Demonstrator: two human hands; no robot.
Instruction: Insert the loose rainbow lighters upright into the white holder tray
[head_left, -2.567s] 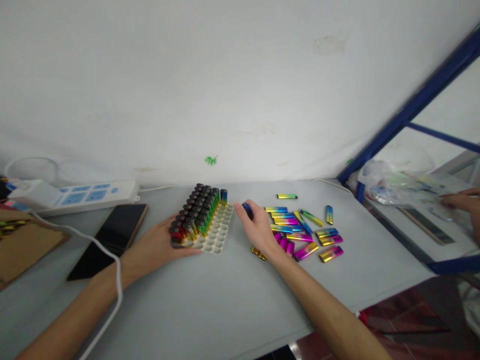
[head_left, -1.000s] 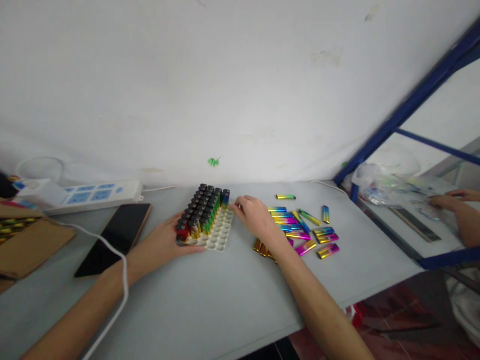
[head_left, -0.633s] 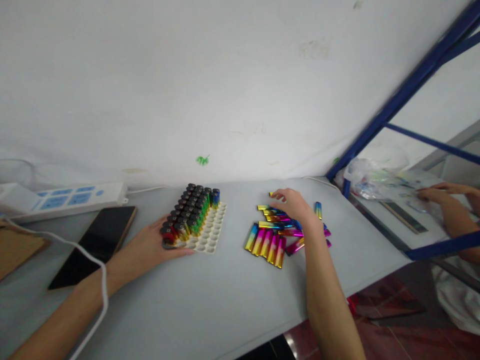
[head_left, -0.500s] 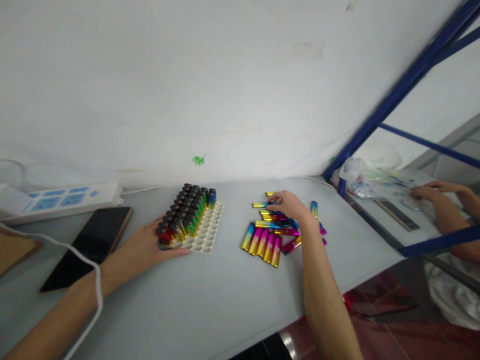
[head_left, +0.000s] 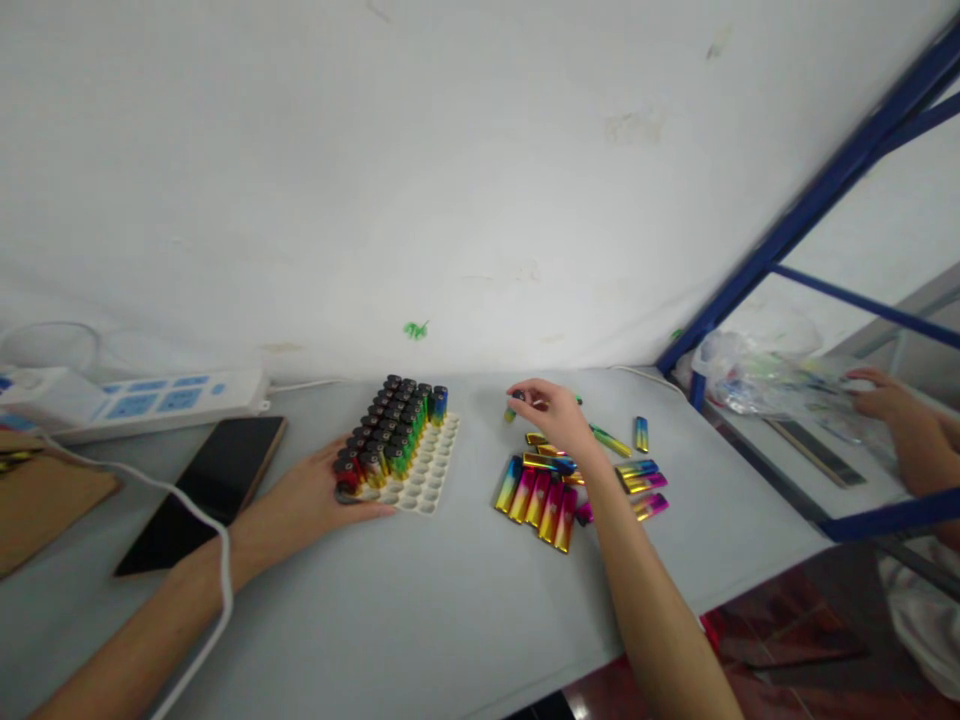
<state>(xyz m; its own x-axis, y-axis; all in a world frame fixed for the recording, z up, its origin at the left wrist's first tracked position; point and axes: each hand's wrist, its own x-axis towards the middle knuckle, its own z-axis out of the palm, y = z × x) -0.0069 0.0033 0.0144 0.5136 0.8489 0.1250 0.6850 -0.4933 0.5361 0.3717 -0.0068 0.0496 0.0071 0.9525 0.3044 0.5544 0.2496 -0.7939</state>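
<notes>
Gold, blue and magenta gleamed on the grey counter [head_left: 420, 620], and there was the right hand [head_left: 551, 410], thumb and fingers pinched on a green-yellow tube [head_left: 510, 414] with a dark end, partly covered by the grip. Just nearer the person than those fingers lay the loose tubes [head_left: 534, 495], several side by side in a row, others strewn right, past the wrist. And well left of the pinch, the pale tray [head_left: 431, 470], packed with black-topped tubes [head_left: 394, 425], all upright! The left hand [head_left: 307, 505] had it clasped, thumb along the near edge, fingers round the left side, their tips hidden. A phone [head_left: 206, 490] lay left of those fingers, a power strip [head_left: 169, 397] farther off. Way right of the right fingers, a co-worker's hand [head_left: 885, 395] showed beside clear plastic [head_left: 757, 370].
</notes>
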